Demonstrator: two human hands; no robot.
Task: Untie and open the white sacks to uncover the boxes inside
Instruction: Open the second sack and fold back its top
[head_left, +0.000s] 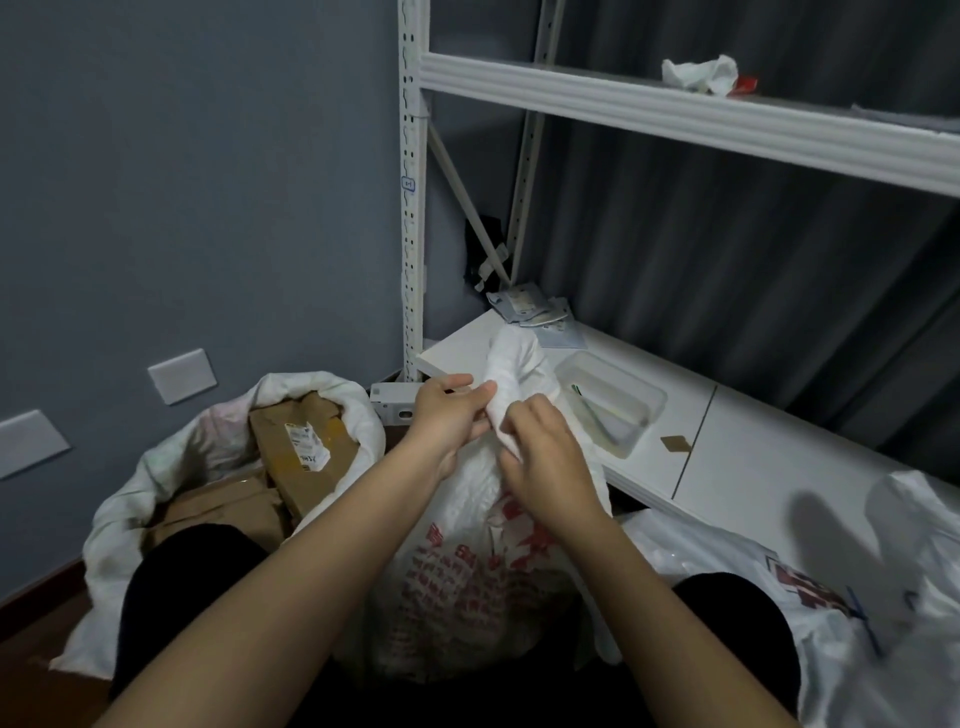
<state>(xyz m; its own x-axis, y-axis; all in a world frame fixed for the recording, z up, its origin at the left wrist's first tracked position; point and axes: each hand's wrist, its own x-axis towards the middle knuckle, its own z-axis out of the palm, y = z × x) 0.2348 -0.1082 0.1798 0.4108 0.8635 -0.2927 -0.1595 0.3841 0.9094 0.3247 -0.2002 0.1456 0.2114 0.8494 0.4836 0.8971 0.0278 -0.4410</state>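
Note:
A white sack with red print (467, 571) stands between my knees, its neck (511, 364) bunched and pulled upward. My left hand (449, 415) pinches the bunched neck from the left. My right hand (545, 452) grips the same neck from the right, fingers curled into the fabric. Both hands touch the sack just below its twisted top. To the left a second white sack (156, 483) lies open, showing brown cardboard boxes (304, 441) with a white label. A third white sack (883, 597) lies at the right, closed.
A white metal shelving unit (413, 208) stands ahead, its low shelf (753, 441) holding a clear plastic tray (613, 405) and some packets (535, 312). A crumpled white bag (701, 73) sits on the upper shelf. Grey wall at left, dark curtain behind the shelves.

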